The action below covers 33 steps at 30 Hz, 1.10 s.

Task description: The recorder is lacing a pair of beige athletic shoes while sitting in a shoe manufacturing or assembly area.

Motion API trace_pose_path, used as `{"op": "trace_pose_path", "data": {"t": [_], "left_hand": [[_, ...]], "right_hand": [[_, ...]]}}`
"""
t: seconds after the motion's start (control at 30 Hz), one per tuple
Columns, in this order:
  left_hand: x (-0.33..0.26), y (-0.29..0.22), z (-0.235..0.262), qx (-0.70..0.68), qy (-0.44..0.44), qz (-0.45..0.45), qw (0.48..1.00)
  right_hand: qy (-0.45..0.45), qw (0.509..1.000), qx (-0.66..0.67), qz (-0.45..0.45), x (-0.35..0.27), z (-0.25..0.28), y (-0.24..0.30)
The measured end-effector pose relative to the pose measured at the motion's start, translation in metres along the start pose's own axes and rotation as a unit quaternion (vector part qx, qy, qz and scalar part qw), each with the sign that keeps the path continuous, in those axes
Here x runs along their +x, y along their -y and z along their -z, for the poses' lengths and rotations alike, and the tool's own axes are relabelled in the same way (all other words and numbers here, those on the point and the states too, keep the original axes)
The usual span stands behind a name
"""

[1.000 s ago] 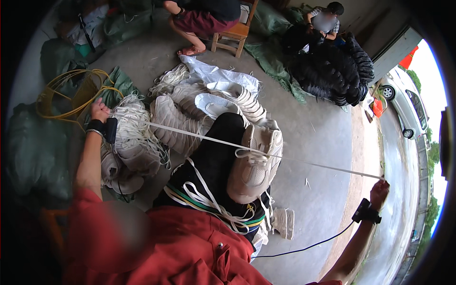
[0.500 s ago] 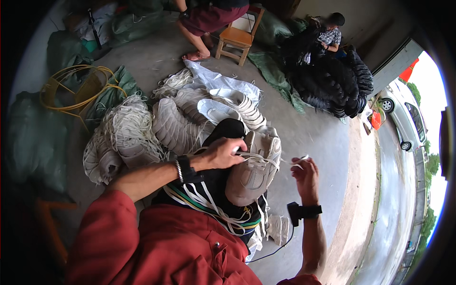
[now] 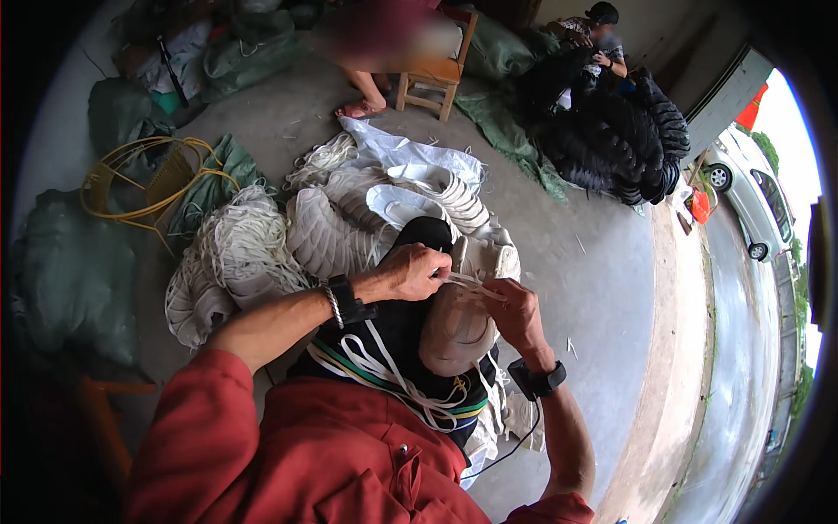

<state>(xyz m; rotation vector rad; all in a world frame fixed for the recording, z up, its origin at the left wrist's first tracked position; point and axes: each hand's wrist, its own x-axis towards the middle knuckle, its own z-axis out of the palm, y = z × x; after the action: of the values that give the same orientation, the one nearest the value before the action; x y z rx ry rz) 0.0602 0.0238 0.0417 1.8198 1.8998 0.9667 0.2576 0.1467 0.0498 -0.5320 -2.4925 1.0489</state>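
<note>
- The white cord (image 3: pixel 467 286) is now lying short and bunched across the top of the beige shoe upper (image 3: pixel 458 327), between the two hands; a second ago it was stretched out in one long line, with the hands well apart.
- The left hand (image 3: pixel 415 271) is pinching the cord between thumb and fingertips, closed on it, just above the upper's front edge. It has travelled in from the far-left pile to this spot.
- The right hand (image 3: pixel 515 314) is closing its fingers on the other end of the cord, touching the upper's right side; it has come in from a full outstretched reach.
- Judgement: the long pull-through appears finished, and the hands are now working the cord at the upper itself, likely tightening or starting the next pass.
- The upper is resting on the dark lap cloth (image 3: pixel 397 332), directly below both hands.
- Beyond the left hand, stacked white uppers (image 3: pixel 332 236) and a loose pile of white cord (image 3: pixel 236 253) are lying on the concrete floor (image 3: pixel 594 262).
- Farther out, a wooden stool (image 3: pixel 432 74) is standing past the stacks.
</note>
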Motion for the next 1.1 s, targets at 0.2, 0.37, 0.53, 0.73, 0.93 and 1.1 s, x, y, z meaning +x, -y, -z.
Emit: {"op": "trace_pose_path", "data": {"t": [0.2,0.37,0.53,0.73,0.93,1.1], "left_hand": [[-0.001,0.001,-0.001,-0.018,-0.020,0.004,1.000],[0.001,0.006,-0.006,-0.036,-0.021,0.005,0.999],[0.005,0.019,-0.009,-0.148,-0.091,-0.009,0.985],[-0.003,0.008,0.001,-0.184,-0.025,0.029,0.982],[-0.004,-0.005,-0.009,0.003,0.011,-0.012,1.000],[-0.003,-0.001,-0.024,0.070,-0.087,0.010,0.994]], "right_hand": [[0.007,0.993,-0.097,0.063,0.007,0.006,0.006],[0.083,0.996,-0.014,-0.039,0.009,0.018,0.007],[-0.052,0.985,0.103,-0.125,0.013,0.026,-0.013],[0.003,0.977,0.135,-0.165,0.002,0.024,-0.020],[0.016,0.994,-0.075,-0.084,0.000,0.015,-0.019],[-0.051,0.995,-0.077,-0.029,0.004,0.015,-0.018]]}}
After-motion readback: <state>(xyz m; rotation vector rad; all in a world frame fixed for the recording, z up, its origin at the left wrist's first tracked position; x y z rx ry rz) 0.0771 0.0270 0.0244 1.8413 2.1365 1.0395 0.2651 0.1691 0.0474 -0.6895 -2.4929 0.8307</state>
